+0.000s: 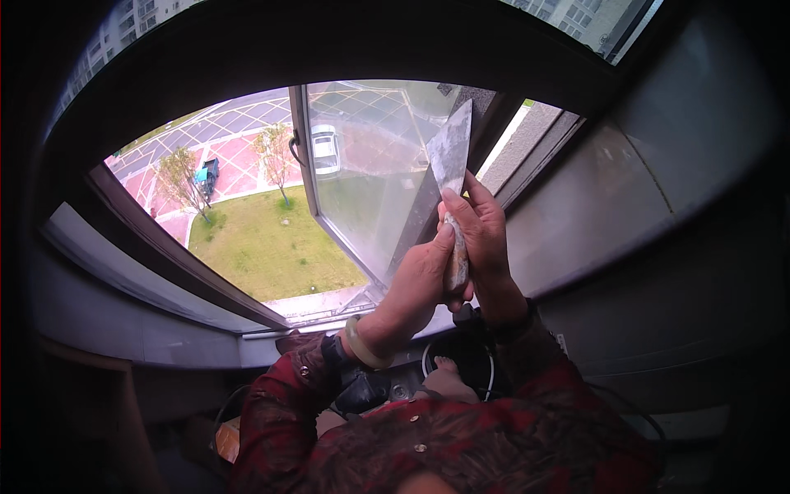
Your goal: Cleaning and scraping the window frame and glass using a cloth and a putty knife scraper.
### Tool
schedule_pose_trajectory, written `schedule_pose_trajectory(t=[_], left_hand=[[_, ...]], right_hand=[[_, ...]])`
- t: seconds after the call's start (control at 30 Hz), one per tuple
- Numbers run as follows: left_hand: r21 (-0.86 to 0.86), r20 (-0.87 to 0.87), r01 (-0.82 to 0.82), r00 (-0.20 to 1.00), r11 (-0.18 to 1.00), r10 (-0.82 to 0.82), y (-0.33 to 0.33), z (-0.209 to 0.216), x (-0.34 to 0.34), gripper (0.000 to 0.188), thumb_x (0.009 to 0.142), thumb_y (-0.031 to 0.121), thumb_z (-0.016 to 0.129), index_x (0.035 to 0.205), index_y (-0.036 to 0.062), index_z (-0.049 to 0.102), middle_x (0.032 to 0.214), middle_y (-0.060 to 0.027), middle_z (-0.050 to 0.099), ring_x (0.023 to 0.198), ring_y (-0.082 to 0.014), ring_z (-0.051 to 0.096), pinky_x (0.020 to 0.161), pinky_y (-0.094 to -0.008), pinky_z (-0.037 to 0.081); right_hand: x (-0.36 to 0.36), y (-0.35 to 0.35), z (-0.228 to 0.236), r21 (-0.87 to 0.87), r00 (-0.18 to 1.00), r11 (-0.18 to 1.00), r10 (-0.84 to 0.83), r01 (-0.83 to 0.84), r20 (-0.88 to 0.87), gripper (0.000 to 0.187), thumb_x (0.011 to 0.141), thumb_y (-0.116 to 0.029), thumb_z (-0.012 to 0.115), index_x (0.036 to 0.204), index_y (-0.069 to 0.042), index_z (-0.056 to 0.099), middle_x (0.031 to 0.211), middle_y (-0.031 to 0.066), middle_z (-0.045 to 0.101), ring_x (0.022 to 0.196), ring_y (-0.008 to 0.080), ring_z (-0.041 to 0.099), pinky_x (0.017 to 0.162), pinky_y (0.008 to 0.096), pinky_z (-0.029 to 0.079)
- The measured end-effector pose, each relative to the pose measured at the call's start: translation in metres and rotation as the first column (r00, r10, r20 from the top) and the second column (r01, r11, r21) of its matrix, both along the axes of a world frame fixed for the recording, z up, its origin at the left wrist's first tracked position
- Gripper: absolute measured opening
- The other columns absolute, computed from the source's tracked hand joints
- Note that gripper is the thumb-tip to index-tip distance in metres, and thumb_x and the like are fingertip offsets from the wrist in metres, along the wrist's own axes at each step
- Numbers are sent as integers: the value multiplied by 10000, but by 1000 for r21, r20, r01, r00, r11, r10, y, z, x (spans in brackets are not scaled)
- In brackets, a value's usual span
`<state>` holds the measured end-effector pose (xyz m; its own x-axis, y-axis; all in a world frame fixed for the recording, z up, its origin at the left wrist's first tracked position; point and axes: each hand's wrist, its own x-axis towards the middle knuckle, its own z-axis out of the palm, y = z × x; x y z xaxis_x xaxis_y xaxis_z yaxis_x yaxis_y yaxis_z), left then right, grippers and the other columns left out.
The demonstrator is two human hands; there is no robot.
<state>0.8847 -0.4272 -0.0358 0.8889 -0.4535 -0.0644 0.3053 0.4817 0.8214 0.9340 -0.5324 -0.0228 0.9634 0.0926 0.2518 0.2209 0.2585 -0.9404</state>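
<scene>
A putty knife points upward in front of the window, its wide blade smeared with whitish residue. My right hand is closed round it where blade and handle meet, with the thumb pressed along the front. Lower down, my left hand grips the worn, stained handle, its thumb lying on it. Behind the blade stands an opened window sash with a hazy glass pane. Whether the blade touches the sash frame, I cannot tell.
White tiled wall rises on the right, and a pale sill runs below the opening. Outside, far below, are grass, thin trees and a parked white car. A bare foot and a looped white cable show underneath my arms.
</scene>
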Motion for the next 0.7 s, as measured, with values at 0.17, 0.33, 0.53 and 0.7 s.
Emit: schedule_pose_trajectory(t=[0.17,0.33,0.53,0.7], left_hand=[[62,38,16,999,998,-19,5,14,9,536,963,461,296,825,4,540,572,-71,525,446,-131,478,420,-238,383],[118,40,-36,999,992,32,1,17,3,560,962,468,282,823,-12,535,579,-89,536,440,-150,507,405,-237,399],[163,95,-66,994,984,51,3,23,9,523,971,444,284,833,12,543,579,-61,514,456,-136,472,417,-248,362],[205,93,-75,994,976,57,-3,5,-6,501,973,430,294,839,10,529,576,-61,506,459,-144,480,422,-246,372]], right_hand=[[9,5,11,58,998,998,-8,5,58,389,891,-81,513,1260,23,448,849,-3,567,717,18,494,628,150,418],[3,0,9,92,996,996,13,-22,92,455,877,-80,524,1298,41,402,989,83,604,831,65,552,736,209,451],[11,3,13,94,995,996,-8,-2,103,458,868,-66,526,1304,14,412,865,23,595,721,50,511,669,188,427],[-3,-4,-6,56,994,998,-33,28,104,440,869,-93,526,1296,-26,441,833,-9,565,704,33,481,657,182,417]])
